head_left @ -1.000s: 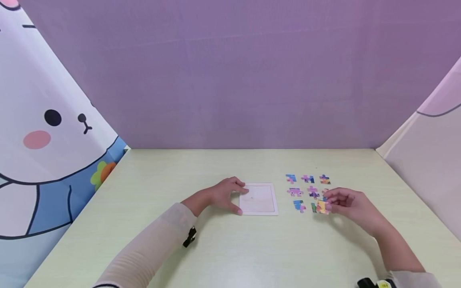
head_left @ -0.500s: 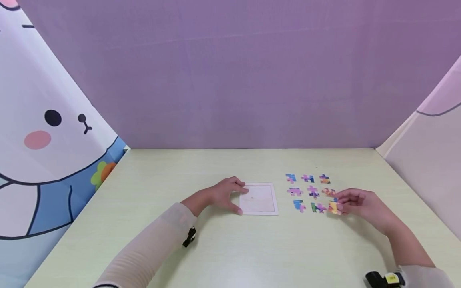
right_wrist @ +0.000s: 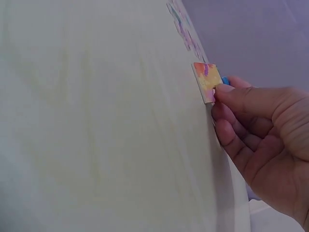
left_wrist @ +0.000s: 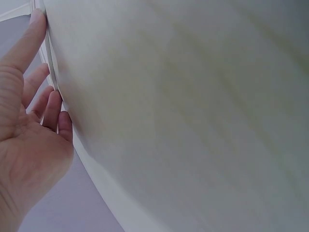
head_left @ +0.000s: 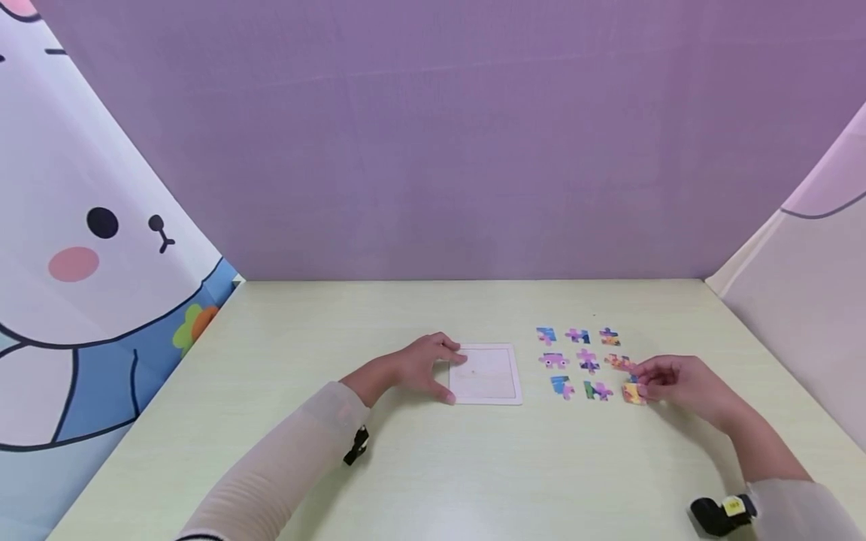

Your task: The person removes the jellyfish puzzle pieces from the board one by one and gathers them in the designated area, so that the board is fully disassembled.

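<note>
In the head view my left hand (head_left: 426,368) rests at the left edge of a flat white square puzzle tray (head_left: 483,374), thumb near the lower corner and fingers on the upper part. The left wrist view shows its thumb and fingertips along the tray's thin edge. My right hand (head_left: 679,385) pinches a yellow, orange and blue puzzle piece (right_wrist: 206,79) between thumb and fingers, low over the table. Left of that hand lie several loose puzzle pieces, among them a pink one with eyes (head_left: 554,361), a blue one (head_left: 560,386) and a green-purple one (head_left: 598,391).
The pale wooden table (head_left: 325,323) extends around the tray and pieces. A purple cloth wall (head_left: 433,150) stands behind it. Printed cartoon cloth (head_left: 122,248) hangs at the left, and a pale cloth (head_left: 805,293) at the right.
My right hand has moved right with the puzzle piece, from over the other pieces to the right end of the front row. The left hand and tray stay put.
</note>
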### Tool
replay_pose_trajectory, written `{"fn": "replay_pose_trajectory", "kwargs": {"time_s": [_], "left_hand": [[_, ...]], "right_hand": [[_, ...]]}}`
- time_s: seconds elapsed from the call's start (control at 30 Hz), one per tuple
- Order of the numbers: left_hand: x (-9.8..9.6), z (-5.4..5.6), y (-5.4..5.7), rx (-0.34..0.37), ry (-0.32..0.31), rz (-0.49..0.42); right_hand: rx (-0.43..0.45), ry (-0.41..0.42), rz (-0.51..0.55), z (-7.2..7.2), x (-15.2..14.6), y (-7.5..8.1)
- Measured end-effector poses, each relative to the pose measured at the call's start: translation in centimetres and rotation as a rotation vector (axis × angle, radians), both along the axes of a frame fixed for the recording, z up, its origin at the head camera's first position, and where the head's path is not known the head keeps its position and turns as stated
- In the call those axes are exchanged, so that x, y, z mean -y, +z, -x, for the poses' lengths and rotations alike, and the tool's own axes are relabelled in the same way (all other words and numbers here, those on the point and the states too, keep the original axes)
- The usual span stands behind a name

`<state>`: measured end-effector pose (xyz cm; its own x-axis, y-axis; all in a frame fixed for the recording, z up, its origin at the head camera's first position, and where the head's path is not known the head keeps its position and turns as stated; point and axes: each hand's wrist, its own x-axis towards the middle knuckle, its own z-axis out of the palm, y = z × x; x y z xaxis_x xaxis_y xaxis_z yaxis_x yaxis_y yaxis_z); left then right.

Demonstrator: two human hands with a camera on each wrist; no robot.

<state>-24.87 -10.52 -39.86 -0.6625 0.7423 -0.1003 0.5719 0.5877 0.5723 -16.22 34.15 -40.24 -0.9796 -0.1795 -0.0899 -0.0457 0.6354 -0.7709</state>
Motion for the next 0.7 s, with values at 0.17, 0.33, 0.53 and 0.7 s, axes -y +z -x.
{"fn": "replay_pose_trajectory", "kwargs": {"time_s": [0.17, 0.33, 0.53, 0.7], "left_hand": [[0.00, -0.03, -0.04, 0.002, 0.003, 0.003], [0.01, -0.09, 0.03, 0.004, 0.002, 0.005], [0.04, -0.11, 0.08, -0.009, -0.007, 0.004], [0.03, -0.10, 0.06, -0.012, -0.011, 0.007]], "right_hand": [[-0.022, 0.002, -0.077, 0.35, -0.15, -0.18], [-0.018, 0.010, -0.104, 0.49, -0.12, -0.32], [-0.013, 0.010, -0.123, 0.49, -0.08, -0.38], [-0.012, 0.011, -0.125, 0.44, -0.07, -0.35]]}}
